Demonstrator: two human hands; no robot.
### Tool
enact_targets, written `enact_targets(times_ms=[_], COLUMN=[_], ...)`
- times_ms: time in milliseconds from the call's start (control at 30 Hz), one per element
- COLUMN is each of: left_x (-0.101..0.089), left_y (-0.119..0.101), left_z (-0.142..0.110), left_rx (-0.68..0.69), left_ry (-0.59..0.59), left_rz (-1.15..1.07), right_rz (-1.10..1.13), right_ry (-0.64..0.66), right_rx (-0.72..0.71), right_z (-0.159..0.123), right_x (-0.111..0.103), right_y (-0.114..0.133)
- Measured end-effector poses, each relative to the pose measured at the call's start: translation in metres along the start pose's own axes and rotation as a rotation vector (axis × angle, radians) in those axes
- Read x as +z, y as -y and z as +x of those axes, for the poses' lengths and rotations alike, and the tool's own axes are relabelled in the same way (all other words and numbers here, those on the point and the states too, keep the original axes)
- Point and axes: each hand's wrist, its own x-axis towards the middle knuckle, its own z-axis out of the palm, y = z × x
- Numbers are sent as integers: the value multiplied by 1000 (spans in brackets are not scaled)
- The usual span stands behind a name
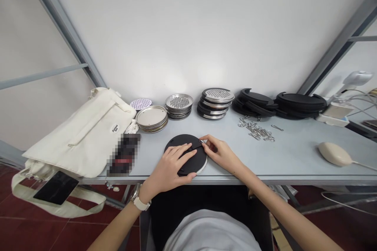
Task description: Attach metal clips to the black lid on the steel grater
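Observation:
A round black disc (184,143) with a metal rim lies flat on the grey table (294,157), close to its front edge. My left hand (173,163) rests on top of the disc with its fingers spread, pressing it down. My right hand (219,151) is at the disc's right edge, its fingertips pinched on a small metal clip or ring there. A watch with a white strap is on my left wrist.
Along the wall stand stacks of metal lids (151,118), perforated metal discs (179,106), mixed black and metal discs (216,102) and black covers (279,104). Loose metal clips (259,130) lie behind my right hand. A cream bag (85,133) and phone (55,187) sit left; a beige mouse (334,153) right.

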Motion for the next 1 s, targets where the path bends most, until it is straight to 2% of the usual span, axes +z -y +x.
enact_targets(times_ms=[1000], left_x=[-1], left_y=[0], left_z=[0], left_rx=[3], left_ry=[7], left_rz=[-20], right_rz=[-11], right_ry=[3], right_rx=[-4], right_z=[-1], right_x=[0], right_y=[0])
